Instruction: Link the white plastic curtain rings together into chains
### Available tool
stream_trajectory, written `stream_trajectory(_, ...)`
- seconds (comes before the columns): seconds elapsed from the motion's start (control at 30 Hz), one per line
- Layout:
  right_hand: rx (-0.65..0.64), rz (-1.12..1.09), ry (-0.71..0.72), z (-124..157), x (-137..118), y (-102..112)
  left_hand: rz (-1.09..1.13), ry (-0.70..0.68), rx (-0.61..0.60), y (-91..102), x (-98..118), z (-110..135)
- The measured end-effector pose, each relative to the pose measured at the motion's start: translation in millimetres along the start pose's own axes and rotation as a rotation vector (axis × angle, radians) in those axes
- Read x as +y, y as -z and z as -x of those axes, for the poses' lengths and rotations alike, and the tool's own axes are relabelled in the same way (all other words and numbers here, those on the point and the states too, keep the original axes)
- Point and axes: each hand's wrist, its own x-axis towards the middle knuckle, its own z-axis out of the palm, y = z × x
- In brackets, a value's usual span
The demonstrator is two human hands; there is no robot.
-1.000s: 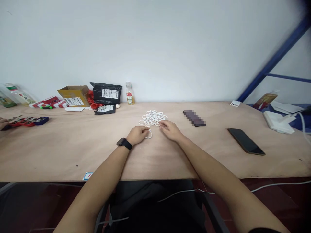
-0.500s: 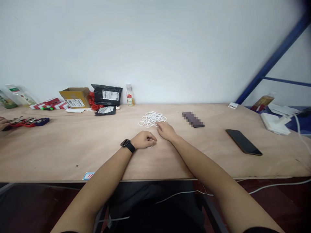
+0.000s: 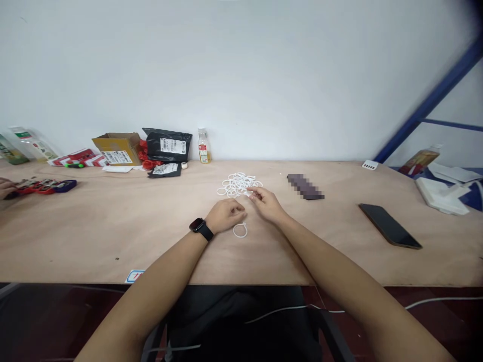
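A loose pile of white plastic rings (image 3: 231,185), each apparently with a small eyelet, lies on the wooden table. At the pile's near right edge, my right hand (image 3: 267,203) has thumb and forefinger closing around part of a white ring. My left hand (image 3: 226,213), with a black watch on its wrist, is curled just in front of the pile. Below its fingertips a single white ring (image 3: 240,231) shows, its eyelet end up against the pinched fingers; the exact contact there is too small to see clearly.
To the right lie a blurred-out dark item (image 3: 305,186) and a phone (image 3: 389,225). Along the wall stand an open carton (image 3: 117,150), a black parcel bag (image 3: 168,146) and a small bottle (image 3: 204,147). Another person's hand (image 3: 5,188) is at the far left, beside red items.
The single ring now shows fully, nearer the table's front edge, below my left fingers, which have shifted slightly away from me. My right thumb and forefinger have come together at the pile.
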Motion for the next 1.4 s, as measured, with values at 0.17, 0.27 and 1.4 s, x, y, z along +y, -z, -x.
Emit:
stream_trajectory(0.17, -0.163, -0.462, -0.157, 6, -14, -2, 0.046, 0.035, 0.315, 0.7, -4, -2)
stream_trajectory(0.27, -0.222, -0.577, -0.205, 8, -21, -3, 0.069, -0.045, 0.292, 4.1, -1, -2)
stream_trajectory(1.4, -0.208, -0.160, -0.042, 16, -29, -11, 0.157, 0.171, 0.272, 1.4, 5, -2)
